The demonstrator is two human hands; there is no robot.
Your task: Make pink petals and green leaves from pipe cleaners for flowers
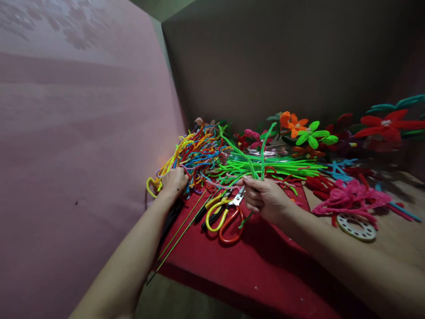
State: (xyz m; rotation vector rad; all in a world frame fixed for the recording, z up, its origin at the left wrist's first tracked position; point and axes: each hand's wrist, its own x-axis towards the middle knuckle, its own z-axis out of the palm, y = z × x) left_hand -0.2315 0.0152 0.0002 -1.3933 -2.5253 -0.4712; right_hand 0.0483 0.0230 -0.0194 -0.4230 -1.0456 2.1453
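My right hand (264, 198) is closed round the stems of green pipe cleaners (262, 153) that curl up above my fist. My left hand (172, 180) reaches into a tangled pile of coloured pipe cleaners (195, 155) at the left; its fingers are buried among the strands, so whether they grip anything is hidden. A packet of bright green pipe cleaners (282, 166) lies just behind my right hand. Scissors (229, 215) with a red and a yellow handle lie on the red mat (265, 266) between my hands.
Finished pipe-cleaner flowers stand at the back: an orange flower (294, 124), a green flower (314, 135) and a red flower (387, 124). A pink pipe-cleaner bundle (348, 199) and a white ring (357, 226) lie on the right. Thin green wires (181, 230) run along the mat's left edge. A pink wall (83, 133) stands close on the left.
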